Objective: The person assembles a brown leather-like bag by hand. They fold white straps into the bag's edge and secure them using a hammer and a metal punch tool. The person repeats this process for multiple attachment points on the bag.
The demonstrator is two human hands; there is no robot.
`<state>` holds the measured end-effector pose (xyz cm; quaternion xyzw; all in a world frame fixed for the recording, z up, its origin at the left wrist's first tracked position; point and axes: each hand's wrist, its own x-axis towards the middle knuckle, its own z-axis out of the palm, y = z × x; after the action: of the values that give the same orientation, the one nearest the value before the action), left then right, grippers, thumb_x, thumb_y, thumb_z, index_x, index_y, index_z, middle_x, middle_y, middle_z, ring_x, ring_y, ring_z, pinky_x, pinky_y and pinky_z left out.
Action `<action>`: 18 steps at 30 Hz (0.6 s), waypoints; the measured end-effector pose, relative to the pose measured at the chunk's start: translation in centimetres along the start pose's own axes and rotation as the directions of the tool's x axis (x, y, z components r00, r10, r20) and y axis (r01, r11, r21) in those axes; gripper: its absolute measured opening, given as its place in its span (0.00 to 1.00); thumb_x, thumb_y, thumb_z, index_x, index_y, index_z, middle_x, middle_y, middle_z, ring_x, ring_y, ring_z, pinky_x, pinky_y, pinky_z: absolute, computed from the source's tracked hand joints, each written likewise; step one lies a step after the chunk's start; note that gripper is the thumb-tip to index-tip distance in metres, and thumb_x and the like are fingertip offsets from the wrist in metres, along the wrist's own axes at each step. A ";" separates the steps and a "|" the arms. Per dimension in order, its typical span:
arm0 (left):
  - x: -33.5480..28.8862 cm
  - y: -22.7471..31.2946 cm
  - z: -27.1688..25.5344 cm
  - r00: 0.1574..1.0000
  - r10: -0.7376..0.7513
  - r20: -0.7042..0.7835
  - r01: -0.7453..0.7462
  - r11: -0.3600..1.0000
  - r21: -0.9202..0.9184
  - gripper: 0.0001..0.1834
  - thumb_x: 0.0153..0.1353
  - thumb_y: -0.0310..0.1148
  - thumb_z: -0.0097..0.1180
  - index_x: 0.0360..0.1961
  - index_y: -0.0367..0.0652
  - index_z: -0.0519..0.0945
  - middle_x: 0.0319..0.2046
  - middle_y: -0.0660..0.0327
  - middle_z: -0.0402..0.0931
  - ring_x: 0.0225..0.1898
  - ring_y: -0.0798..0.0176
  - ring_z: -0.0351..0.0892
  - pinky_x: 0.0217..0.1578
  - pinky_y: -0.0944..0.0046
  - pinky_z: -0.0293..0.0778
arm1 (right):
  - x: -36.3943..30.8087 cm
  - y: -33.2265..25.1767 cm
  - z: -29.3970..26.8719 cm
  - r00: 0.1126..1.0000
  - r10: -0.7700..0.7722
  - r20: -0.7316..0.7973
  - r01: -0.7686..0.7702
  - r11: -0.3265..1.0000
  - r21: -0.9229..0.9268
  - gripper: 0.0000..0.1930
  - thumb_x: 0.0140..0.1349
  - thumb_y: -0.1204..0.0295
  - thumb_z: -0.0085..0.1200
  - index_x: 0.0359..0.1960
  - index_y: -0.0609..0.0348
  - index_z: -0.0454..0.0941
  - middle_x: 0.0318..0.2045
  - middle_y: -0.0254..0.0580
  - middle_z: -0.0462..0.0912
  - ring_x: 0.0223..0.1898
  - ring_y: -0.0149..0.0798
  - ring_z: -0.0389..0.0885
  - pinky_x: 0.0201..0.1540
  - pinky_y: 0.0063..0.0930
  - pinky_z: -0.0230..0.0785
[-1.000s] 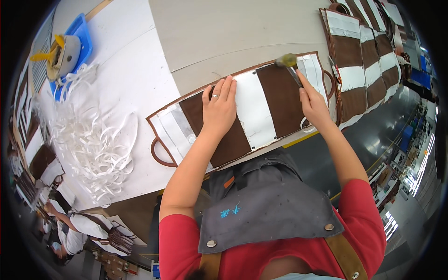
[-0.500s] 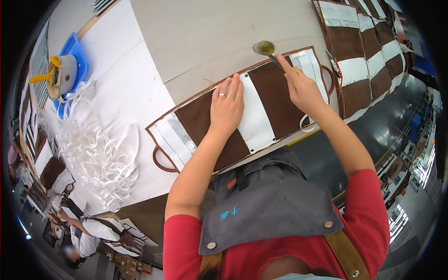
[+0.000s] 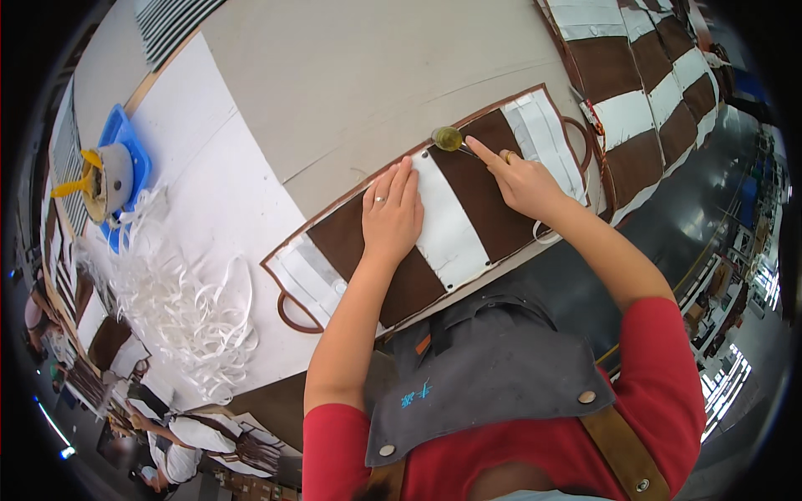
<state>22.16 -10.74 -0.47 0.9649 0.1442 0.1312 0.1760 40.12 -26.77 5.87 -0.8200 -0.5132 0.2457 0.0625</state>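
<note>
A long brown and white panel (image 3: 436,219) with brown piping and a looped brown handle at each end lies across the table before me. My left hand (image 3: 391,210) rests flat on it, fingers together and outstretched toward the far edge, beside the white middle strip. My right hand (image 3: 528,185) is closed round the handle of a hammer (image 3: 448,139) with a round yellowish head. That head is over the panel's far edge, just right of a small dark dot on the white strip; whether it touches cannot be told. A thin white loop hangs below my right wrist.
A heap of white ribbon (image 3: 188,313) covers the table's left side. Beyond it a blue tray (image 3: 125,154) holds a pot (image 3: 113,184) with yellow-handled tools. More brown and white panels (image 3: 626,117) lie at the right, a red-handled tool (image 3: 595,117) at their edge. Other people work at far left.
The hammer head has come down and leftward, nearer the white strip. My left hand has slid slightly left. The whole view has shifted a little.
</note>
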 end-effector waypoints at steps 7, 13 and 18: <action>3.9 3.7 1.0 1.000 -0.004 -0.014 0.001 0.979 -0.202 0.19 0.54 0.29 0.56 0.49 0.40 0.75 0.61 0.55 0.65 0.58 0.54 0.66 0.56 0.55 0.58 | -2.4 4.6 -1.8 0.880 0.319 -0.353 -0.169 0.903 0.395 0.27 0.66 0.75 0.41 0.67 0.50 0.57 0.33 0.51 0.79 0.25 0.46 0.75 0.35 0.33 0.70; 7.2 6.5 4.5 0.997 0.065 0.051 -0.058 0.990 -0.129 0.22 0.58 0.33 0.55 0.54 0.38 0.72 0.64 0.52 0.61 0.63 0.54 0.60 0.62 0.54 0.55 | -1.7 5.3 -4.2 0.869 0.265 -0.419 -0.085 0.912 0.401 0.26 0.65 0.78 0.40 0.66 0.50 0.59 0.27 0.51 0.77 0.24 0.44 0.73 0.35 0.34 0.68; 7.2 6.6 5.0 0.994 0.098 0.048 -0.095 0.994 -0.059 0.21 0.58 0.33 0.54 0.53 0.38 0.73 0.62 0.55 0.64 0.63 0.55 0.61 0.61 0.55 0.57 | -2.4 7.4 -1.4 0.926 0.040 -0.375 0.030 0.983 0.179 0.29 0.62 0.79 0.43 0.66 0.46 0.61 0.22 0.47 0.73 0.20 0.46 0.71 0.28 0.35 0.69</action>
<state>31.85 -15.89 -1.05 0.9683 0.0892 0.1192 0.2005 45.88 -32.05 5.24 -0.8440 -0.4649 0.1295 0.2339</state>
